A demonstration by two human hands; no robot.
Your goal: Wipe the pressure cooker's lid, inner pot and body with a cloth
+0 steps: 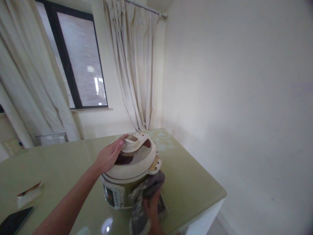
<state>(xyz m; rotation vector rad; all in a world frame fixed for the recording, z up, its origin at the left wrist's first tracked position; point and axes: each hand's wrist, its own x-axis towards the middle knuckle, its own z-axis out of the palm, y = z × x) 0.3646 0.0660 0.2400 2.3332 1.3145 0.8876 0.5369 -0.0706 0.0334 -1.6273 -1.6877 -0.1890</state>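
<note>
Left hand [110, 156] lies flat, fingers spread, on the lid of the pressure cooker [132, 169] mid-table [195, 182]. Right hand [152, 209] presses a grey cloth [146, 192] against its side (grip half hidden, wrist cut off below).

Left hand [109, 156] lies flat on the pressure cooker [132, 169] lid at frame centre; right hand [151, 207] presses a grey cloth [146, 195] against its side at lower centre; green table [195, 186] beneath.
</note>
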